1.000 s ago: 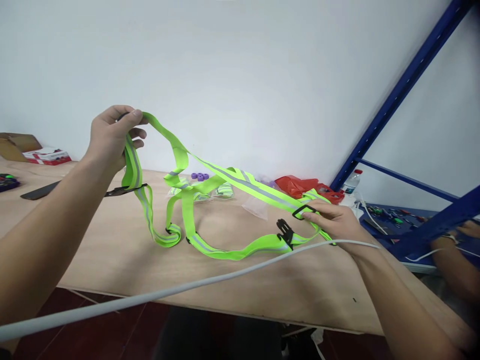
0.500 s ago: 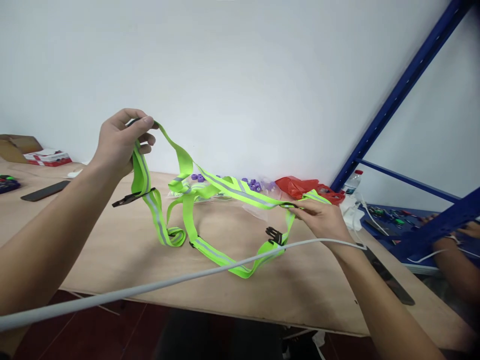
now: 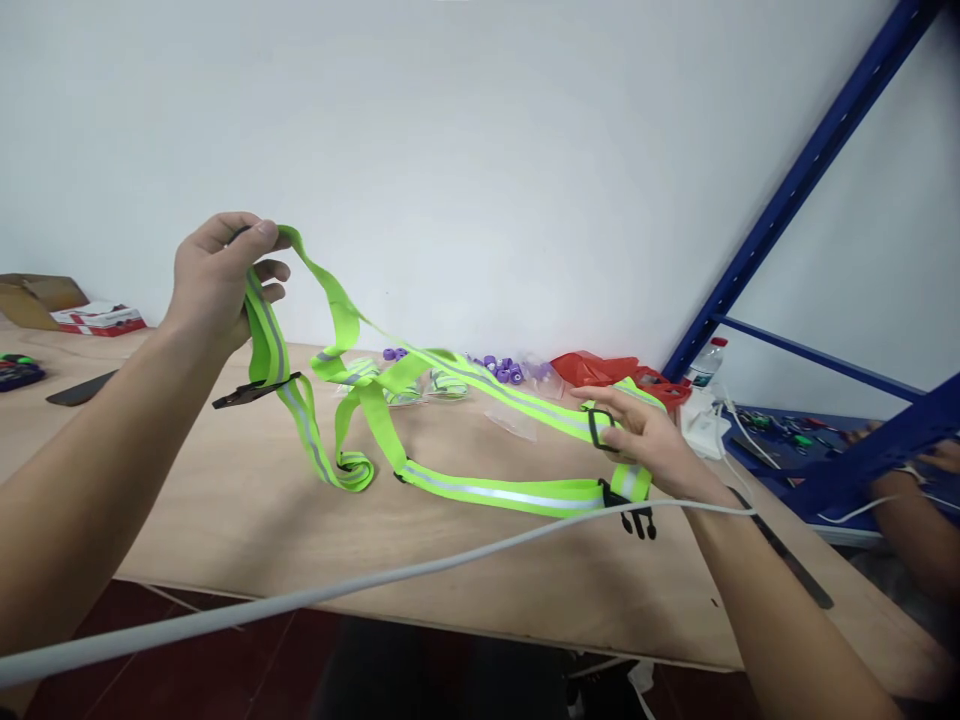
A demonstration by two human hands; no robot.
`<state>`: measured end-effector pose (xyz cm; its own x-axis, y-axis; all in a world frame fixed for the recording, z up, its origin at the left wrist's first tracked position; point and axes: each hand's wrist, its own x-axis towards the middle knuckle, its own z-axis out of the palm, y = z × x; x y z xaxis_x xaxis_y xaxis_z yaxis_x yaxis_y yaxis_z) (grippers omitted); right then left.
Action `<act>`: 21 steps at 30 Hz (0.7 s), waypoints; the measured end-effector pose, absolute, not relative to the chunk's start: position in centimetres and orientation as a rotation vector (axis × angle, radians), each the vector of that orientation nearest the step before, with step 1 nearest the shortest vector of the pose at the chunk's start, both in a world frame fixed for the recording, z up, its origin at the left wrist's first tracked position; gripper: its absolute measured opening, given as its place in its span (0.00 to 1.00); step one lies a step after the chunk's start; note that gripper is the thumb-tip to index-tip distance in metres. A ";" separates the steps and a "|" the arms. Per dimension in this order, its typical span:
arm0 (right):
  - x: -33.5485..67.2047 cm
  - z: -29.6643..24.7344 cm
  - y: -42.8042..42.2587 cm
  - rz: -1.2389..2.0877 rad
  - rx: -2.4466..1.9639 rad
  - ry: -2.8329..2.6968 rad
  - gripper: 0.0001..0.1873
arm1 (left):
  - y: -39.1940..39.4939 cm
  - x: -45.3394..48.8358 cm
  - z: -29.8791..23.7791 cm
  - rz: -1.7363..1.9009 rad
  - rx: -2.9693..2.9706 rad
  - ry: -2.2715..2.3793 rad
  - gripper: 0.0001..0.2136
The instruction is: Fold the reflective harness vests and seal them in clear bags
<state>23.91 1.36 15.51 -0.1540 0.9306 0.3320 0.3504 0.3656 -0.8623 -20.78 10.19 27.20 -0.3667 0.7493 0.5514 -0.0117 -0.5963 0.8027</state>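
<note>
A neon-green reflective vest (image 3: pixel 480 490) of elastic straps with silver stripes is stretched between my hands above the table. My left hand (image 3: pixel 217 275), raised at the left, pinches one strap; a black buckle half (image 3: pixel 255 391) dangles below it. My right hand (image 3: pixel 637 430) grips another strap beside a black rectangular slider (image 3: pixel 598 429). Below the right hand hangs a black pronged buckle (image 3: pixel 634 508). At the lower left, one strap end curls into a loop near the tabletop. A white cable (image 3: pixel 390 580) crosses in front of the vest and over my right wrist.
Packed green strap bundles (image 3: pixel 448 383), purple pieces (image 3: pixel 502 369) and a red plastic bag (image 3: pixel 592 369) lie along the wall. A bottle (image 3: pixel 706 363) stands by a blue metal frame (image 3: pixel 795 190). Another person's arm (image 3: pixel 911 520) is at the right. A cardboard box (image 3: pixel 41 298) sits far left.
My hands have spread apart, the left one moving left and slightly up. The lower strap has pulled straighter, and the pronged buckle has swung right, under my right hand.
</note>
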 end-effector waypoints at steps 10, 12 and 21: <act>24.0 16.6 0.0 0.084 -1.074 -1.704 0.19 | 10.0 -21.8 27.0 1.940 1.501 1.009 0.06; 24.2 16.8 0.1 0.109 -0.987 -1.512 0.20 | 9.8 -22.1 26.9 1.902 1.641 0.975 0.08; 23.8 19.1 -0.9 0.063 -0.789 -1.109 0.22 | 4.9 -22.0 28.3 1.888 2.166 0.952 0.18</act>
